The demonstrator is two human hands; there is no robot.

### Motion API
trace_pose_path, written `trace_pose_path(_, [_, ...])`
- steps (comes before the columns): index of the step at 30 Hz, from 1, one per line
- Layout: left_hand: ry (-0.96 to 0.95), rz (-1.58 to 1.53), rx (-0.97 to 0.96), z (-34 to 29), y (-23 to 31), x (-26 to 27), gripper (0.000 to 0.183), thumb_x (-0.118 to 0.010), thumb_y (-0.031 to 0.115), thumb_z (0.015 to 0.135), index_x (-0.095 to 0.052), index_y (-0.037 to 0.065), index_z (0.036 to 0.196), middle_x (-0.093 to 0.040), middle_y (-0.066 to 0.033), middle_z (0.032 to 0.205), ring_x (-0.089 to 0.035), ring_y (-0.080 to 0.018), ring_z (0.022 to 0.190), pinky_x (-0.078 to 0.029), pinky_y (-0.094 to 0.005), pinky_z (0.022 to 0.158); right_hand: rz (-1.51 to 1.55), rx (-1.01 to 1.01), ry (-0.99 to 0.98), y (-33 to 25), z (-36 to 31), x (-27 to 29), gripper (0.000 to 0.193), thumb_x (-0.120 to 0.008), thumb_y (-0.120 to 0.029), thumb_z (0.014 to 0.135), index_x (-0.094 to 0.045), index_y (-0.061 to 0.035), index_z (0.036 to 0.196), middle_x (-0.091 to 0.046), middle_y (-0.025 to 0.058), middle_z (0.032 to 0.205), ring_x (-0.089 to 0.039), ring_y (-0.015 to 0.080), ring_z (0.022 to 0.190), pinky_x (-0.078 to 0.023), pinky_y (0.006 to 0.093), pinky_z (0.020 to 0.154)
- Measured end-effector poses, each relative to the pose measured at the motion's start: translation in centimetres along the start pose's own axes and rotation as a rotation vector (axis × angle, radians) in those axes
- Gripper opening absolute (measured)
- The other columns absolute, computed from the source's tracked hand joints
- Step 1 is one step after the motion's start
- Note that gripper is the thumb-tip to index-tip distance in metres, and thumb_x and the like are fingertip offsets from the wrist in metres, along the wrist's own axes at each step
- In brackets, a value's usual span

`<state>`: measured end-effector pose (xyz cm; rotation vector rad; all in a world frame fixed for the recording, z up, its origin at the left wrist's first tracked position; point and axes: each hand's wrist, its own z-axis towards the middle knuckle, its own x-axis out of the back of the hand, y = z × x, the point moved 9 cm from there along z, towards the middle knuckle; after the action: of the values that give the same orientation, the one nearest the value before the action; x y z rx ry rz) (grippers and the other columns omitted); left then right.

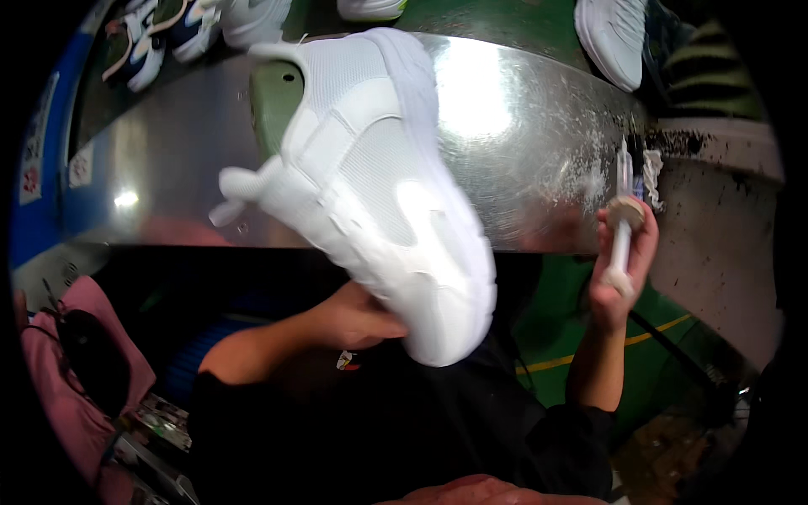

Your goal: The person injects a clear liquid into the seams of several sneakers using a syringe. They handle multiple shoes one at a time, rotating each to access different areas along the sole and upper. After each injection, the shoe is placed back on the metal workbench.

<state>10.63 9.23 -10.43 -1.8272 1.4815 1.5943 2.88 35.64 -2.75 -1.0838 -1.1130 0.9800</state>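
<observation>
A white sneaker (383, 189) with a green shoe last (276, 99) inside fills the middle of the view, held up close with its toe toward me. My left hand (358, 318) grips it near the toe; some of the fingers are hidden behind the shoe. On the right, my right hand (627, 261) is closed around a white syringe (621, 244), whose clear barrel and thin tip point away from me. The syringe is apart from the sneaker, over the right end of the metal bench.
A shiny metal bench (539, 168) runs across, scuffed with white residue at its right. Crumpled white paper (652, 179) lies near the syringe tip. More shoes stand beyond: dark-and-white ones (135, 50) left, a white one (613, 42) right. A pink cloth-like item (71, 379) is lower left.
</observation>
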Motion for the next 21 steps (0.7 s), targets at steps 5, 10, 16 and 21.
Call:
trace_pose_path(5, [0.355, -0.026, -0.192, -5.8, 5.2, 0.9, 0.085, -0.069, 0.016, 0.069, -0.023, -0.004, 0.138, -0.045, -0.0199, 0.13, -0.051, -0.0311, 0.117, -0.042, -0.0412, 0.098, -0.227, 0.227, -0.073, 1.9, 1.1, -1.4, 0.101, -0.083, -0.051, 0.057, -0.035, 0.0018, 0.128, -0.045, 0.0117, 0.113, -0.048, 0.0226, 0.1, -0.041, 0.034, 0.086])
trace_pose_path(10, [0.452, 0.34, -0.306, -3.1, 9.1, 1.2, 0.088, -0.071, 0.024, 0.067, -0.026, -0.006, 0.136, -0.049, -0.0202, 0.126, -0.054, -0.03, 0.111, -0.044, -0.0385, 0.096, -0.448, 0.441, -0.054, -0.3, 1.8, -1.1, 0.089, -0.079, -0.053, 0.059, -0.042, 0.0011, 0.119, -0.05, 0.0145, 0.103, -0.048, 0.0293, 0.087, -0.041, 0.0373, 0.077])
trace_pose_path(16, [0.126, 0.11, -0.351, 16.8, 17.5, -1.3, 0.044, -0.049, 0.015, 0.091, -0.037, -0.007, 0.128, -0.048, -0.0219, 0.127, -0.05, -0.031, 0.115, -0.04, -0.0429, 0.101, -0.509, 0.485, -0.081, -1.1, 1.9, -0.9, 0.085, -0.077, -0.054, 0.058, -0.045, -0.0006, 0.116, -0.052, 0.0135, 0.102, -0.048, 0.0313, 0.085, -0.04, 0.0394, 0.078])
trace_pose_path(21, [0.16, 0.389, -0.3, 21.4, 17.2, -4.0, 0.038, -0.056, 0.016, 0.088, -0.041, -0.003, 0.117, -0.057, -0.0192, 0.106, -0.062, -0.029, 0.098, -0.053, -0.033, 0.082, -0.548, 0.499, -0.089, -0.8, 2.3, -0.9, 0.091, -0.074, -0.063, 0.058, -0.044, 0.0017, 0.116, -0.05, 0.0163, 0.102, -0.048, 0.0331, 0.085, -0.04, 0.0413, 0.078])
